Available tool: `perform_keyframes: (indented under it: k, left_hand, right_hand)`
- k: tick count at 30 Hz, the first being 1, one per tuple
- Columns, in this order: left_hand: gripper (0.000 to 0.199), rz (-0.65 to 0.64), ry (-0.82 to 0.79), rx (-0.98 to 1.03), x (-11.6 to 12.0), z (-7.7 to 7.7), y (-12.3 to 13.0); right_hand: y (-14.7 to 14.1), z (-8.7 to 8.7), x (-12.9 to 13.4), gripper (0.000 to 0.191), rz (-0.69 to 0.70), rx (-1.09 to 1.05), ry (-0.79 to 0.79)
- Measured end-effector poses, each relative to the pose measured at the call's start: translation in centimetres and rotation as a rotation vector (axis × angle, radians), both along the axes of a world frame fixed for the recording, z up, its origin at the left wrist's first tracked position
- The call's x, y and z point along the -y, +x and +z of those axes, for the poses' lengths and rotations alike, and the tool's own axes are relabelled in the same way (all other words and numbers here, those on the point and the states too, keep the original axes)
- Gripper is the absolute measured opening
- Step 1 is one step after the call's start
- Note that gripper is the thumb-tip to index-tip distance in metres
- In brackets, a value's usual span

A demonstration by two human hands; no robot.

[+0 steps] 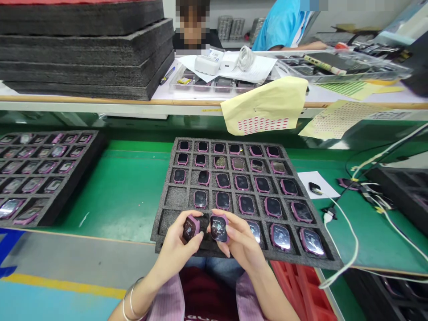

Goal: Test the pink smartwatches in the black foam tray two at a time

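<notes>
My left hand point(180, 240) is closed around a purple-cased smartwatch body point(190, 228), its screen tilted to the side. In my right hand point(242, 236) is a second smartwatch body point(219, 227), gripped by its edges with its lit screen turned toward me. Both hands are over the near edge of a black foam tray point(182, 196). Rows of similar purple watch bodies point(246, 204) sit in its pockets, some with lit screens at the near right. Two pockets at the near left hold no watch; others are hidden behind my hands.
To the left lies another foam tray point(72, 191) of watches. Stacked black foam point(83, 58) stands on the shelf above. At right, white cables point(351, 232) run beside a small black charger point(314, 188) on paper. Yellow sticker sheets point(264, 104) hang from the shelf. Two people are behind it.
</notes>
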State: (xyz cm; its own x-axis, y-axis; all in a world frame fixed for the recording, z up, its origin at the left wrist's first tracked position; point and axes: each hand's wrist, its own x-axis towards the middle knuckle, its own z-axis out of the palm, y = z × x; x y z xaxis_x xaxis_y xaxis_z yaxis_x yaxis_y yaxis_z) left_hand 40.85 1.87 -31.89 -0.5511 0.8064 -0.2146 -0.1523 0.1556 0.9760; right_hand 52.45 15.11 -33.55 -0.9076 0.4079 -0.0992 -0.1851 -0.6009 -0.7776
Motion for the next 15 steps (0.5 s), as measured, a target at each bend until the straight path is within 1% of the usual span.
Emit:
perform_keyframes:
  k: [3, 8, 12, 15]
  left_hand:
    - [0.034, 0.044, 0.031, -0.018, -0.08, -0.19, 0.05]
    - [0.032, -0.013, 0.003, 0.000, -0.07, -0.19, 0.16]
    - [0.035, 0.021, 0.048, -0.008, -0.16, -0.27, 0.30]
    - [0.034, 0.003, 0.055, -0.006, -0.24, -0.39, 0.32]
  right_hand:
    - [0.04, 0.20, 0.09, 0.035, -0.012, 0.010, 0.002]
    - [0.08, 0.21, 0.08, 0.032, -0.010, 0.013, 0.003]
    - [0.13, 0.18, 0.05, 0.033, -0.008, -0.007, 0.005]
    - [0.13, 0.20, 0.05, 0.034, -0.013, 0.003, 0.003]
